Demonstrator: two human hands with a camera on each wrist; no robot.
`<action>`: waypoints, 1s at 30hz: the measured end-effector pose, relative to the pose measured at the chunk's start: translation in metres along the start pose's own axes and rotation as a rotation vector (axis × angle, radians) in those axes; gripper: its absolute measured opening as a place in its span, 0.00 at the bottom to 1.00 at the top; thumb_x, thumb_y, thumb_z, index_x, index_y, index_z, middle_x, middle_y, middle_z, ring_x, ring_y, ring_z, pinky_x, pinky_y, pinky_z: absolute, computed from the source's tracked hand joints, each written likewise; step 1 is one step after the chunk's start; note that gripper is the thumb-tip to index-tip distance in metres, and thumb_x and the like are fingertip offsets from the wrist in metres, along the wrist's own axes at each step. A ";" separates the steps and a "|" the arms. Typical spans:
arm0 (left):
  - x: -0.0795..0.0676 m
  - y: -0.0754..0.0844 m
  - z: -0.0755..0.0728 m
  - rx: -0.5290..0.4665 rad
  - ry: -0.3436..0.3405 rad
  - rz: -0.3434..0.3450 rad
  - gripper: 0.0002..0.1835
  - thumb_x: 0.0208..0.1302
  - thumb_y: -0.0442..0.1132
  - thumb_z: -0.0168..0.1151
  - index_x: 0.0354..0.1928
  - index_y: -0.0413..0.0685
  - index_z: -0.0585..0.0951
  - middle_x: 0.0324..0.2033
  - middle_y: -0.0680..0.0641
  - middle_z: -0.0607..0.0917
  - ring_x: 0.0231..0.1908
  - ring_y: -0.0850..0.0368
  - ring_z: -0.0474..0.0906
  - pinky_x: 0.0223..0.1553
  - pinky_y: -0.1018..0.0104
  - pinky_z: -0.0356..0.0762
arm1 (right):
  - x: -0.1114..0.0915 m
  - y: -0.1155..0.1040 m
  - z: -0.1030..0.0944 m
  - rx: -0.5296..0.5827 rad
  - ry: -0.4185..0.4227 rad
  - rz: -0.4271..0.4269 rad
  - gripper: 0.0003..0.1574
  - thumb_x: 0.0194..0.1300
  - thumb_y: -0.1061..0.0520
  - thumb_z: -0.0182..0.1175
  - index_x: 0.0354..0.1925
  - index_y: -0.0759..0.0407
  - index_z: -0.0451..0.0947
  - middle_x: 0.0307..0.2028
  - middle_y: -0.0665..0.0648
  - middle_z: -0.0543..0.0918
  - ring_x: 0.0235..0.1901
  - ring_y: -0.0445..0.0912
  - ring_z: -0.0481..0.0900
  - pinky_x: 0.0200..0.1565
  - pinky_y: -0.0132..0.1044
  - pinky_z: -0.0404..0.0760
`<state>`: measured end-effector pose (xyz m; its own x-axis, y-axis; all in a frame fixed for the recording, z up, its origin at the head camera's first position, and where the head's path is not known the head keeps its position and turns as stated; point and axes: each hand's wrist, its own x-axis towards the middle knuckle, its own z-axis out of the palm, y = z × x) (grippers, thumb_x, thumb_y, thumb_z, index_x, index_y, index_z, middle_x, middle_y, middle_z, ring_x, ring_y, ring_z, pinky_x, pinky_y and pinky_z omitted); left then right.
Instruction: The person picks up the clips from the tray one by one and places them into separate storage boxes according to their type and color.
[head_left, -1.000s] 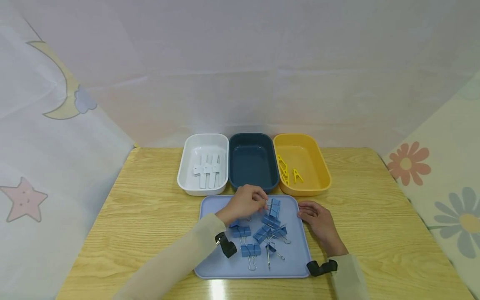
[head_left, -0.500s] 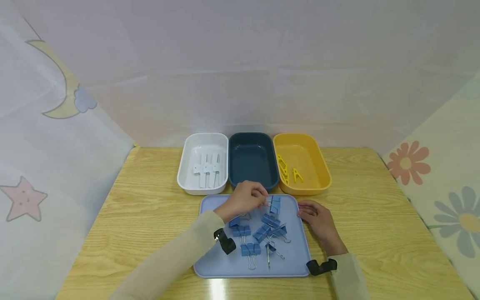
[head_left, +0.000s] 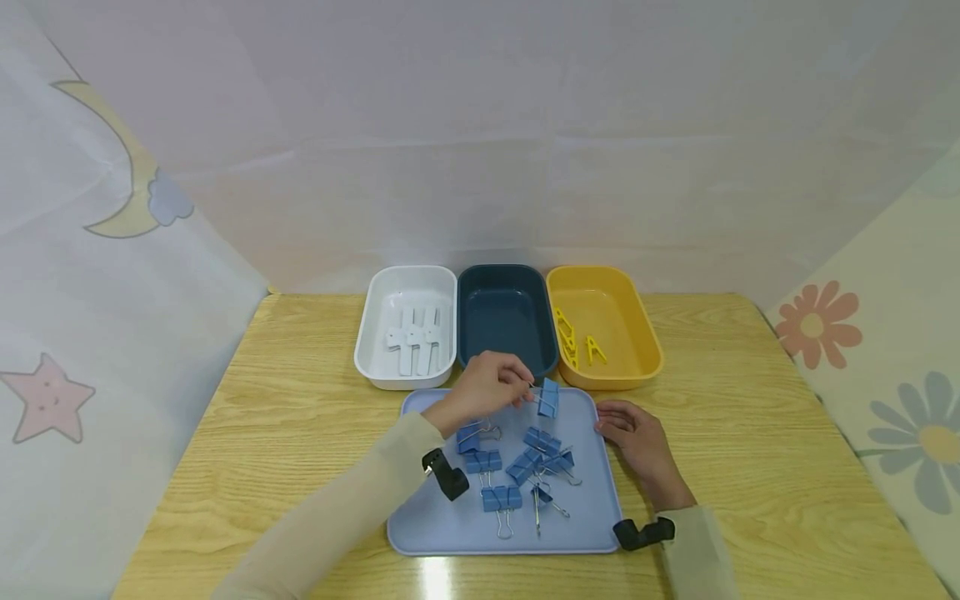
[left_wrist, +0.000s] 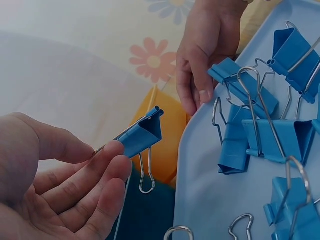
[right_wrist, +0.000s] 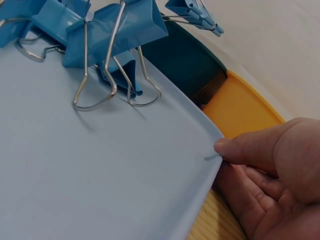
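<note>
My left hand (head_left: 486, 387) pinches a blue binder clip (left_wrist: 142, 136) by one wire handle, between thumb and fingers. The clip is raised over the far part of the light blue tray (head_left: 431, 529), close to the dark blue bin (head_left: 506, 321). Its other wire handle hangs down in the left wrist view. My right hand (head_left: 637, 442) grips the tray's right edge, thumb (right_wrist: 237, 147) on the rim and the other fingers outside it. Several more blue binder clips (head_left: 502, 500) lie on the tray, some overlapping.
A white bin (head_left: 378, 358) at the back left holds several white clips (head_left: 413, 337). To the right, a yellow bin (head_left: 626, 333) contains several yellow clothespins (head_left: 566, 333). All three bins stand side by side behind the tray on a wooden table (head_left: 750, 433), with patterned cloth (head_left: 480, 167) around.
My left hand has lifted the binder clip off the tray and moved it slightly away, towards the dark blue bin. My right hand has stayed at the tray's edge.
</note>
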<state>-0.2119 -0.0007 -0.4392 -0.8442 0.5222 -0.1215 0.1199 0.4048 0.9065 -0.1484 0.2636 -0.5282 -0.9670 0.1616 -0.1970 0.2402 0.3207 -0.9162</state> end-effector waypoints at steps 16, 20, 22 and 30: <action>0.001 0.008 -0.012 -0.016 0.028 -0.017 0.08 0.68 0.38 0.57 0.43 0.46 0.83 0.34 0.46 0.89 0.35 0.49 0.86 0.36 0.66 0.82 | -0.001 -0.001 0.000 0.022 -0.002 -0.021 0.23 0.65 0.62 0.62 0.57 0.68 0.74 0.51 0.68 0.82 0.40 0.29 0.80 0.43 0.21 0.81; 0.003 0.011 -0.015 -0.025 0.037 -0.029 0.08 0.68 0.38 0.57 0.44 0.45 0.83 0.33 0.49 0.89 0.34 0.50 0.86 0.36 0.67 0.83 | -0.001 -0.001 0.000 0.019 0.000 -0.015 0.23 0.64 0.62 0.62 0.57 0.67 0.74 0.52 0.68 0.82 0.40 0.29 0.80 0.43 0.21 0.80; 0.003 0.012 -0.016 -0.025 0.043 -0.034 0.08 0.68 0.39 0.57 0.44 0.45 0.83 0.32 0.50 0.89 0.34 0.51 0.86 0.36 0.68 0.83 | -0.001 -0.001 0.000 0.014 -0.002 -0.013 0.24 0.64 0.62 0.62 0.57 0.68 0.73 0.51 0.67 0.82 0.40 0.29 0.80 0.43 0.20 0.80; 0.005 0.015 -0.021 -0.023 0.068 -0.027 0.08 0.68 0.38 0.58 0.43 0.45 0.83 0.31 0.50 0.89 0.34 0.50 0.85 0.36 0.64 0.84 | -0.001 -0.001 0.000 0.019 -0.008 -0.003 0.25 0.65 0.61 0.62 0.58 0.68 0.73 0.52 0.66 0.82 0.40 0.29 0.80 0.43 0.20 0.80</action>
<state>-0.2257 -0.0078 -0.4171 -0.8807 0.4584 -0.1193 0.0848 0.4003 0.9125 -0.1475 0.2627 -0.5267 -0.9683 0.1535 -0.1972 0.2361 0.3033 -0.9232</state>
